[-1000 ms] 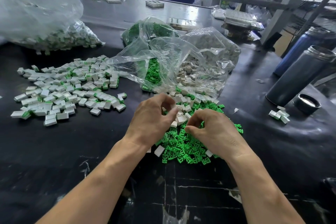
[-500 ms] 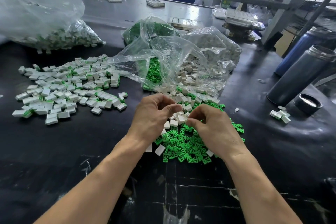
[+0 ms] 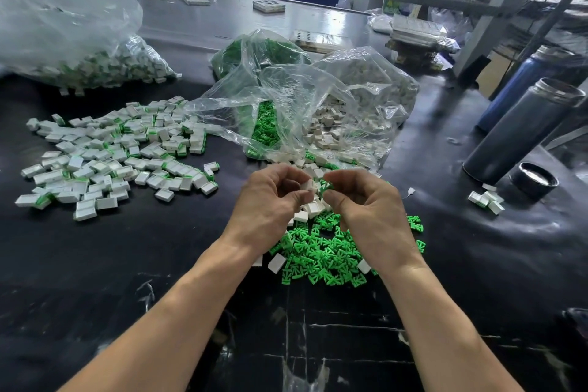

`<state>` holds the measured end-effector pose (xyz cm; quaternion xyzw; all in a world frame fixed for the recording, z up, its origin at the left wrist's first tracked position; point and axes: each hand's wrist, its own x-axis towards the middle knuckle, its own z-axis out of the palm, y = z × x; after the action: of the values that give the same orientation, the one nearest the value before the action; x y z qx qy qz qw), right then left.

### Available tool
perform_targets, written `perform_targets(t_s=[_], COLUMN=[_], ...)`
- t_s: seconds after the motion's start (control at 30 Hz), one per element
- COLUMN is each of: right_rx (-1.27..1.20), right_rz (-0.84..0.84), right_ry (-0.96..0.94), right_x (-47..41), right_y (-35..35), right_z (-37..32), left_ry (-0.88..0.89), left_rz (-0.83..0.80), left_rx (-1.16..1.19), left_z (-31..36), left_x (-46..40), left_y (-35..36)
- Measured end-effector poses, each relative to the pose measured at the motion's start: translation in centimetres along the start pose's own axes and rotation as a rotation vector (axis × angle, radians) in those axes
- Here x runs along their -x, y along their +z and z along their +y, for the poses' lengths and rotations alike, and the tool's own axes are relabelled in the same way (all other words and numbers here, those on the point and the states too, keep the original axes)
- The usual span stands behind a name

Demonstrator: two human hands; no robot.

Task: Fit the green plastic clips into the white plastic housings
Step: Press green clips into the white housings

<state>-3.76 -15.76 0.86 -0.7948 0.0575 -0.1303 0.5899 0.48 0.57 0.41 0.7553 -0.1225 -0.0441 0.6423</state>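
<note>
Both hands rose off the pile: left hand (image 3: 270,197) pinched a housing (image 3: 307,185), right hand (image 3: 366,200) a clip (image 3: 325,186); we judged squaring them first wise

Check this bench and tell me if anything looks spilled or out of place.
A few assembled pieces lie apart by the flask lid, far from the main finished pile. White housings and green clips have spilled from the open clear bag into one mixed heap. The table surface looks scratched near the front edge.
</note>
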Motion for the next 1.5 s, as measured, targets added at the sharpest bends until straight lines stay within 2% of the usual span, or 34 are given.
perform_targets(t_s=[0.4, 0.63, 1.2, 1.5], right_rx=[-0.030, -0.086, 0.015, -0.084], right_rz=[0.020, 0.003, -0.005, -0.057], right_ry=[-0.058, -0.023, 0.017, 0.115], right_x=[0.3, 0.5, 0.5, 0.4], right_y=[0.1, 0.3, 0.1, 0.1], right_z=[-0.1, -0.1, -0.3, -0.3], left_ry=[0.020, 0.036, 0.105, 0.161], left_rz=[-0.018, -0.046, -0.010, 0.032], left_rx=[-0.030, -0.079, -0.180, -0.320], left_z=[0.2, 0.7, 0.0, -0.4], left_x=[0.1, 0.4, 0.5, 0.2], left_y=[0.1, 0.3, 0.4, 0.1])
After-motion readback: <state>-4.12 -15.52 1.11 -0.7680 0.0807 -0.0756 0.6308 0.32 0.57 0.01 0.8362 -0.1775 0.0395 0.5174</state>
